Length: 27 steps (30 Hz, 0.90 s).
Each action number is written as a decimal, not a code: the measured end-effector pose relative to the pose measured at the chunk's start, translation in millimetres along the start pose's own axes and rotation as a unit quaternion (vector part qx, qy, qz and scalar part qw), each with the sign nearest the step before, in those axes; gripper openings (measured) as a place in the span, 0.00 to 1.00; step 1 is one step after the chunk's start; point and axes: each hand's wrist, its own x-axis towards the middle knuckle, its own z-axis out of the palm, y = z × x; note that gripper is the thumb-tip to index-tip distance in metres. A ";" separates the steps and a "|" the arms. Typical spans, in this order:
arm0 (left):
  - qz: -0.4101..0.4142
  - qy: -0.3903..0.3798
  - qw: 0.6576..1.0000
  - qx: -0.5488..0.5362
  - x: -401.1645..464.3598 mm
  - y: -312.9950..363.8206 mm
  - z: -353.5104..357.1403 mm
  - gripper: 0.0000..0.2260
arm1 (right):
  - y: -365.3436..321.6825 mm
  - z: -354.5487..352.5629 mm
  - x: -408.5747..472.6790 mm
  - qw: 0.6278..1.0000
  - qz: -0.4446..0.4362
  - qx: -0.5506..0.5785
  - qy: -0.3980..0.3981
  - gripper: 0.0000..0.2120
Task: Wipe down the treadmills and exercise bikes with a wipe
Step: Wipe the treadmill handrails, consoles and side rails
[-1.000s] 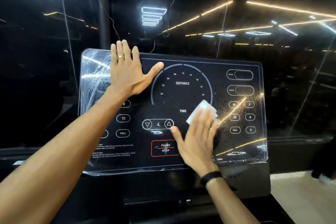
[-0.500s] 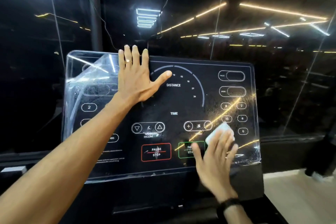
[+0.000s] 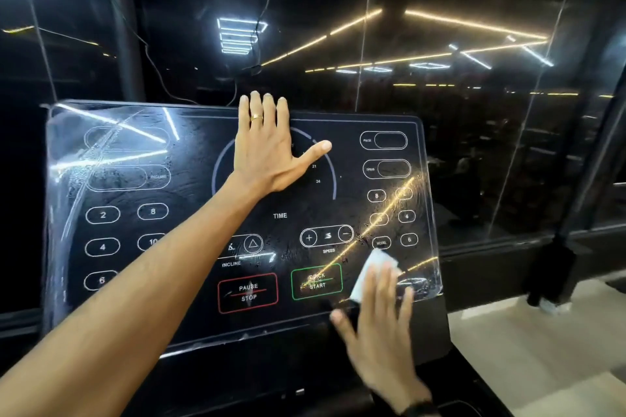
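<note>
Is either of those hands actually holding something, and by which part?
Neither grips anything. The right hand presses a white wipe flat under straight fingers; the left hand lies flat on the console.

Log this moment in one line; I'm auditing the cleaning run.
left hand flat on console top | right hand pressing wipe at lower-right corner

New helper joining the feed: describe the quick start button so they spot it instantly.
On the treadmill console, look along the bottom row, just left of the right hand pressing the wipe. The quick start button is the only green-outlined box; its neighbour is red.
</note>
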 end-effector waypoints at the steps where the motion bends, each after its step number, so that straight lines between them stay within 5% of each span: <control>1: 0.000 0.003 1.000 0.001 -0.6 1.3 1.1 0.52 | 11.3 -8.9 17.2 0.999 0.041 0.008 0.005 0.48; 5: 0.003 0.010 1.000 0.019 -0.9 4.7 4.3 0.51 | 10.7 -46.9 82.9 0.993 0.085 0.074 0.037 0.52; 13: 0.000 0.030 0.999 0.023 -0.7 3.1 7.0 0.47 | -38.3 -14.5 2.6 0.991 -0.116 0.063 0.017 0.47; 19: 0.003 0.042 0.999 0.028 -1.6 6.7 9.7 0.44 | 27.1 -10.5 25.4 0.982 0.136 0.125 0.039 0.51; 21: 0.004 0.046 0.998 0.031 -1.6 8.0 9.8 0.44 | 31.9 -34.4 59.0 0.973 0.156 0.159 0.056 0.53; 27: 0.004 0.056 0.998 0.035 -1.7 5.6 12.1 0.43 | -18.0 -47.4 66.5 0.994 -0.003 0.078 0.079 0.49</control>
